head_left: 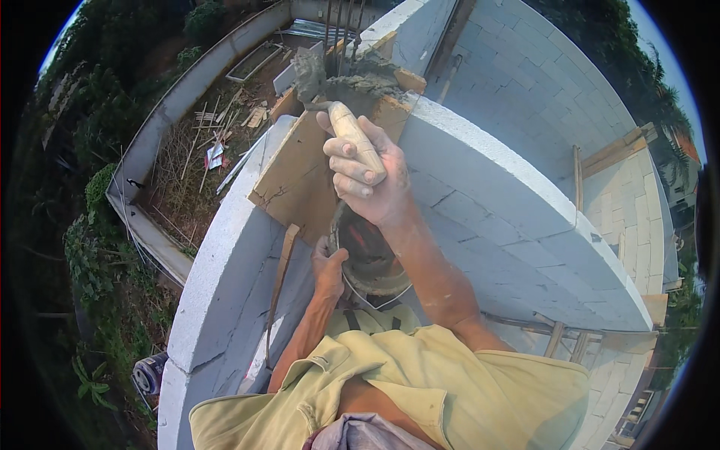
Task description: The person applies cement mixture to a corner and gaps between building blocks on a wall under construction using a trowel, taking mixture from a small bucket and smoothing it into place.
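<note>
My right hand (364, 165) grips the wooden handle (352, 131) of a trowel, raised to the corner where grey wet mortar (364, 86) is heaped around upright steel rebars (339, 34). The trowel's blade is hard to make out against the mortar. Lower down, my left hand (328, 266) is closed on the rim of a bucket (375, 277) with grey mortar smears, partly hidden behind my right forearm. Plywood boards (289, 176) box the corner just beneath the mortar, and a narrow wooden batten (281, 285) leans beside my left arm.
White block walls (525, 195) (217, 285) meet at this corner, with further walls and wooden props (577, 180) at right. Far below at left lie a yard with scrap timber (225, 120), a boundary wall (124, 172) and vegetation (94, 247).
</note>
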The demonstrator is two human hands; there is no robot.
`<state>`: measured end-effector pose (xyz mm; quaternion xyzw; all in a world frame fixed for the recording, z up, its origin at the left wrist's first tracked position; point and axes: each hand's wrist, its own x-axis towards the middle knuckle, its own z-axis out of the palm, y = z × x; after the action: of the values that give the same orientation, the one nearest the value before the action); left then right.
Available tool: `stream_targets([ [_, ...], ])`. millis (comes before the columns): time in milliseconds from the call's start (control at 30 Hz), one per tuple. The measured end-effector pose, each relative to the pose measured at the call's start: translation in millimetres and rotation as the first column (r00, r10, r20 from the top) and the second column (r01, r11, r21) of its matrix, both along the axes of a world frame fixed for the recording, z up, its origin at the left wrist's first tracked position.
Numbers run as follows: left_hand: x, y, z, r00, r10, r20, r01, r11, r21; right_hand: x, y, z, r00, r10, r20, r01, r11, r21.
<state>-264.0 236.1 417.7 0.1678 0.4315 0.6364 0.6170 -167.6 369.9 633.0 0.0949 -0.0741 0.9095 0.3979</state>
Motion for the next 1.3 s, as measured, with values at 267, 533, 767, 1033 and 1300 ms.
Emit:
stream_targets([
  [267,-16,-3,1,1.000,0.008,-0.018,-0.008,1.000,0.011,17,-14,0,0.968,-0.111,0.224,0.065,0.977,0.202],
  [533,-25,6,23,0.995,-0.030,-0.093,0.034,0.999,0.042,156,-111,-21,-0.198,-0.765,0.613,-0.539,0.607,0.584],
  [767,-5,46,48,0.827,-0.245,-0.507,0.372,0.914,0.165,110,-156,-116,-0.454,-0.879,0.145,-0.867,0.474,0.154],
  [1033,8,36,52,0.601,-0.194,-0.776,0.444,0.888,0.122,112,-150,-130,-0.556,-0.803,0.215,-0.778,0.594,0.204],
  [1300,14,21,69,0.457,-0.061,-0.887,0.418,0.895,0.154,118,-154,-158,-0.666,-0.695,0.270,-0.573,0.709,0.412],
])
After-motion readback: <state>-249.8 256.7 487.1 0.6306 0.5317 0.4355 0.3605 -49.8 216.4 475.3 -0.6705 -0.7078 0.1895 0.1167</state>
